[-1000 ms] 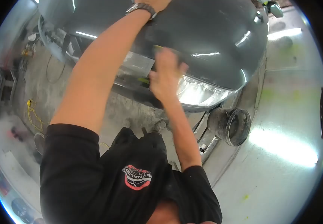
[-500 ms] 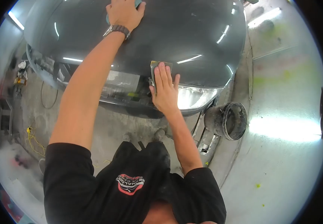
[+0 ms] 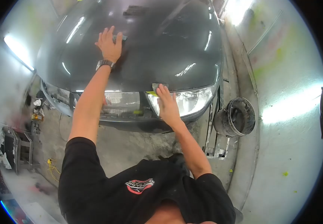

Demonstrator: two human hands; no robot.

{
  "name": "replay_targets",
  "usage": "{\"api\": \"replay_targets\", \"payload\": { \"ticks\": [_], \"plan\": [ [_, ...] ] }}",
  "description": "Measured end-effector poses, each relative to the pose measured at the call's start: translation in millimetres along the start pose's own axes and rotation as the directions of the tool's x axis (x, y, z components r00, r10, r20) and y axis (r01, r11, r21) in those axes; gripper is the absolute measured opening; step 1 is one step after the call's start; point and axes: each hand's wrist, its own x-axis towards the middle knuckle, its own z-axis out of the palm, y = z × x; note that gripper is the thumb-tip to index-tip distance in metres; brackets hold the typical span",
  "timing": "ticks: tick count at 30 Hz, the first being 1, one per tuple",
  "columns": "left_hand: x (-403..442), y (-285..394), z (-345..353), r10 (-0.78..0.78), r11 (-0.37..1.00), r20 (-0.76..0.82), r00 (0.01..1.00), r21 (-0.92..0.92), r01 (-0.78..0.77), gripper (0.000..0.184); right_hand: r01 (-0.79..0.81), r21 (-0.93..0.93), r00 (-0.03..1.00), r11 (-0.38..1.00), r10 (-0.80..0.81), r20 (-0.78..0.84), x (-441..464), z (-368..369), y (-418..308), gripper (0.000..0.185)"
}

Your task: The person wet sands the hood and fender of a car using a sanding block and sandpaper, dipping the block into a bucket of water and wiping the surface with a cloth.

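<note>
My left hand (image 3: 110, 44), a watch on its wrist, lies on the dark grey car hood (image 3: 142, 56) with its fingers stretched out. A small grey-green sanding pad (image 3: 123, 37) shows beside the thumb, the rest hidden under the palm and fingers. At the hood's front edge, my right hand (image 3: 169, 108) presses its fingertips on a small grey piece of sandpaper (image 3: 159, 86). That hand's thumb is hidden. Just below the sandpaper lies the clear headlight (image 3: 195, 100), partly behind the right hand.
A dirty bucket (image 3: 226, 121) stands right of the bumper, near metal rails (image 3: 211, 143) on the floor. A pale wall (image 3: 288, 145) rises on the right. At the left are a frame stand (image 3: 23, 149) and a yellow cord (image 3: 51, 166).
My view has shifted, showing more of the hood. My left hand has slid over the hood, with its pad less visible. My right hand's fingers have drawn back, with only fingertips on the sandpaper.
</note>
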Motion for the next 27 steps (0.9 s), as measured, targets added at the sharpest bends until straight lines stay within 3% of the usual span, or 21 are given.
{"api": "replay_targets", "payload": {
  "ticks": [2,3,4,6,8,9,10,11,12,13,15,17,21,22,25,26,27],
  "plan": [
    [6,20,-27,-0.039,0.971,-0.019,0.999,-0.236,0.034,0.057,-0.087,0.401,0.993,0.912,0.114,-0.044,-7,-40,-9,0.033],
    [3,36,-48,-0.067,0.935,-0.014,0.998,-0.350,0.058,0.057,-0.153,0.672,0.975,0.724,0.221,-0.016,-10,-58,-4,0.032],
    [-2,77,-86,-0.108,0.870,0.009,0.994,-0.483,0.099,0.046,-0.179,0.666,0.963,0.724,0.268,-0.032,-13,-83,-2,0.034],
    [-39,124,-117,-0.121,0.692,0.351,0.929,-0.640,0.332,0.038,-0.212,0.720,0.926,0.661,0.371,-0.068,-18,-128,0,0.038],
    [-97,198,-146,-0.074,0.387,0.638,0.766,-0.690,0.612,0.033,-0.157,0.793,0.904,0.589,0.409,-0.124,-26,-155,9,0.036],
    [-129,228,-148,-0.014,0.189,0.781,0.624,-0.611,0.769,0.036,-0.132,0.824,0.890,0.551,0.433,-0.147,-32,-167,16,0.034],
    [-156,254,-149,0.070,0.030,0.897,0.436,-0.438,0.898,0.047,-0.117,0.683,0.910,0.721,0.353,-0.216,-38,-178,28,0.029],
    [-177,276,-143,0.165,-0.150,0.965,0.202,-0.177,0.973,0.057,-0.092,0.669,0.923,0.737,0.315,-0.220,-45,-186,37,0.026],
    [-191,294,-137,0.338,-0.325,0.937,0.085,0.032,0.945,0.060,-0.064,0.654,0.934,0.754,0.276,-0.227,-51,-193,42,0.024],
    [-204,309,-131,0.384,-0.377,0.915,0.121,0.036,0.925,0.059,-0.037,0.633,0.939,0.774,0.244,-0.243,-57,-201,48,0.022],
    [-231,342,-120,0.503,-0.460,0.848,0.167,0.099,0.883,0.057,-0.160,0.706,0.941,0.690,0.323,-0.103,-75,-222,67,0.017],
    [-233,360,-121,0.576,-0.360,0.804,0.147,0.088,0.929,0.056,-0.225,0.753,0.941,0.619,0.338,0.003,-94,-248,97,0.018],
    [-252,409,-124,0.501,-0.133,0.863,-0.059,0.145,0.980,0.048,-0.461,0.831,0.865,0.312,0.367,0.342,-135,-297,130,0.016],
    [-259,417,-123,0.470,-0.087,0.878,-0.090,0.148,0.985,0.045,-0.451,0.777,0.891,0.440,0.278,0.360,-143,-302,142,0.033],
    [-289,431,-98,0.436,0.385,0.897,0.071,-0.257,0.886,0.029,-0.371,0.677,0.891,0.636,0.037,0.453,-155,-345,171,0.056],
    [-290,439,-102,0.353,0.375,0.935,-0.032,-0.109,0.921,0.013,-0.382,0.710,0.859,0.592,-0.056,0.509,-156,-356,196,0.071],
    [-295,446,-102,0.329,0.357,0.943,-0.047,-0.078,0.931,0.011,-0.486,0.729,0.837,0.481,0.015,0.548,-156,-373,212,0.067]
  ]
}}
